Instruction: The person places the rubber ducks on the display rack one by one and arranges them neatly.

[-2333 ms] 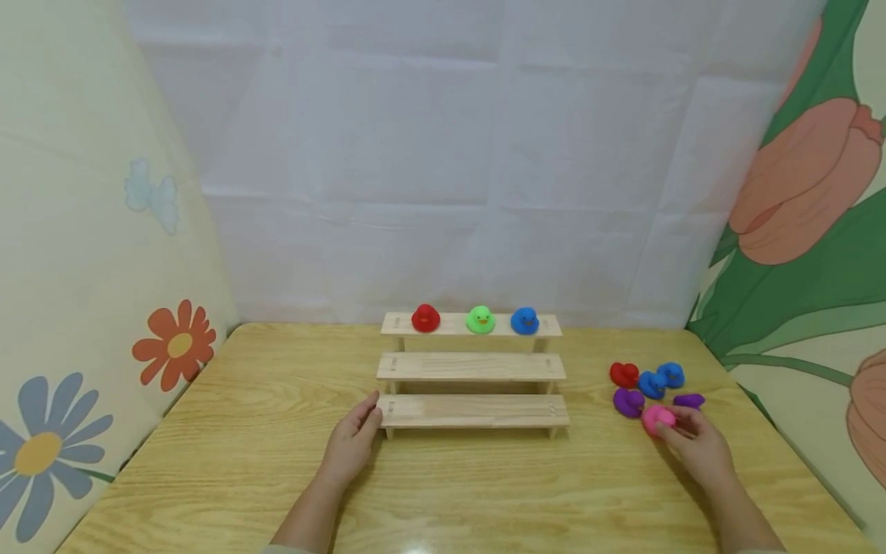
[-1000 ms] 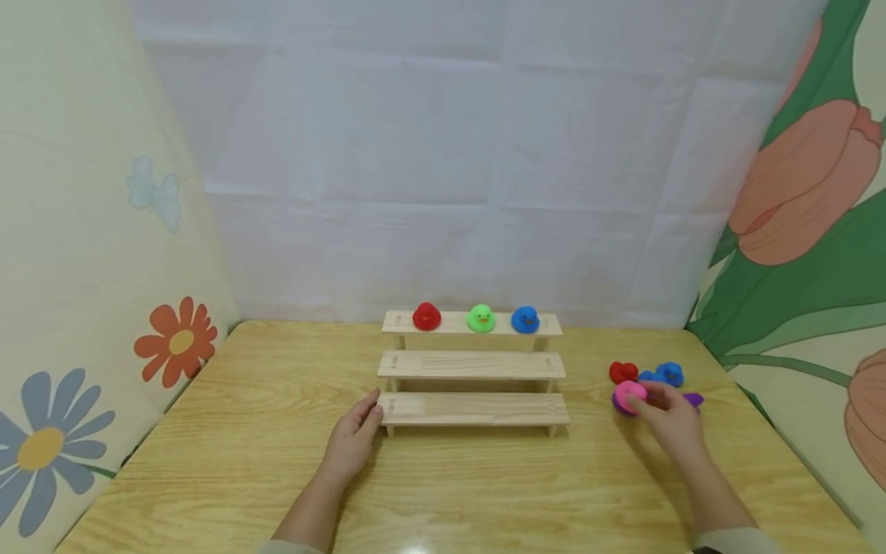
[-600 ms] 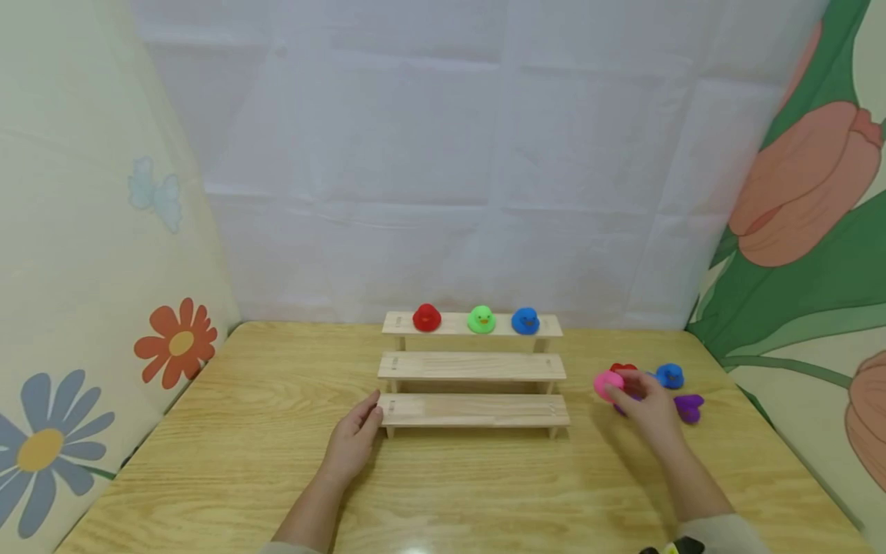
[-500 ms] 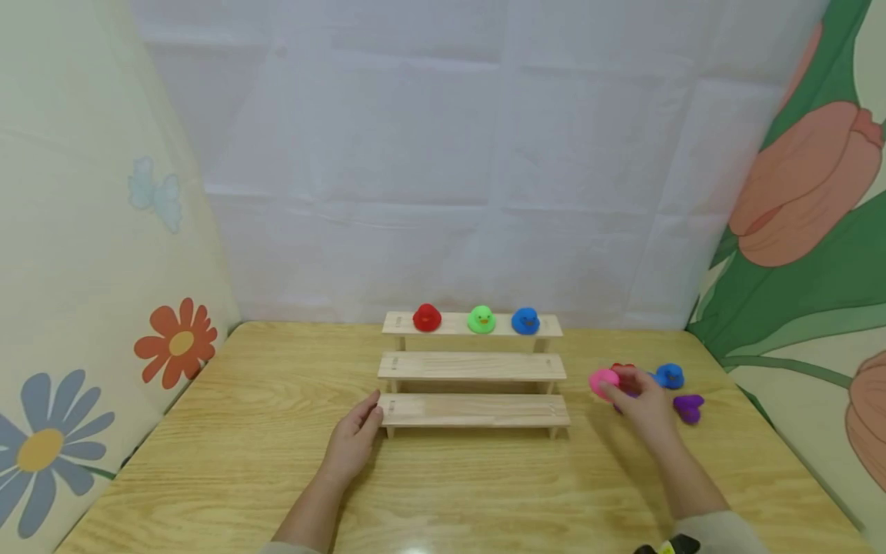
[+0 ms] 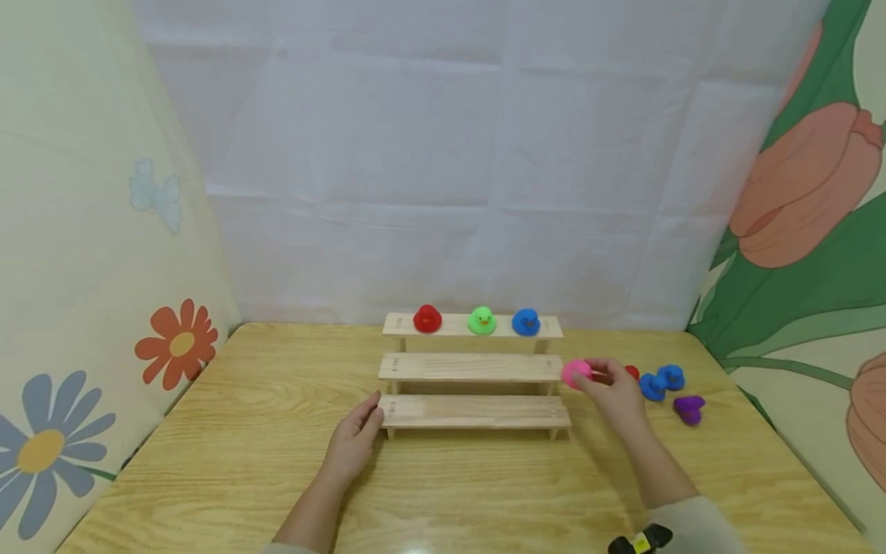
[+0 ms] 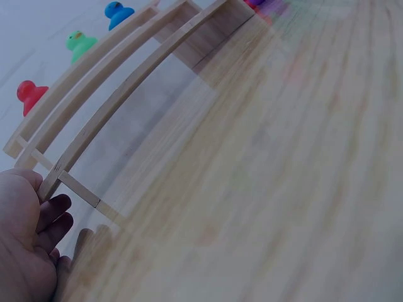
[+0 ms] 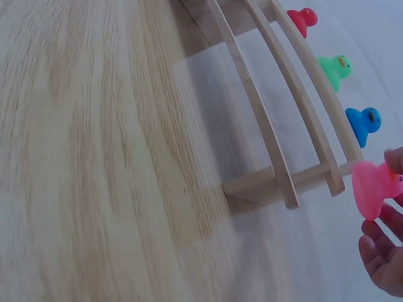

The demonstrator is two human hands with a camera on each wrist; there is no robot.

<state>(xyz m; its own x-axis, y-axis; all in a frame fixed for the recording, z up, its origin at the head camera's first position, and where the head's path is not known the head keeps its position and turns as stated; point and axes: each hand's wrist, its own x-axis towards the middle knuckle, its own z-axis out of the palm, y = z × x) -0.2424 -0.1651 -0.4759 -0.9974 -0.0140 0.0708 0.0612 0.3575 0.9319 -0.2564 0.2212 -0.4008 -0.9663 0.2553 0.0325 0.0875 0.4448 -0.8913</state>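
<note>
Pink duck (image 5: 573, 374): is hanging clear of the table, just beside the right end of the middle board; whether it is touching that end, I cannot tell.
Right hand (image 5: 616, 392): is pinching the pink duck narrowly between thumb and fingers.
Left hand (image 5: 355, 440): is gripping the left end of the bottom board (image 5: 477, 411), apparently steadying the wooden stand (image 5: 551, 433).
Top board (image 5: 453, 325): is bearing a red duck (image 5: 428, 318), a green duck (image 5: 482, 320) and a blue duck (image 5: 526, 322), spaced apart.
Table (image 5: 450, 500): is supporting two blue ducks (image 5: 652, 387), a purple duck (image 5: 688, 409) and a red toy (image 5: 633, 372) partly hidden behind the right hand.
Middle board (image 5: 471, 367): is lying nearest the pink duck; the step in hand is looking like a carry towards the stand, and the next move is probably calling for clearing the board's edge, lowering base-first and releasing gently.
</note>
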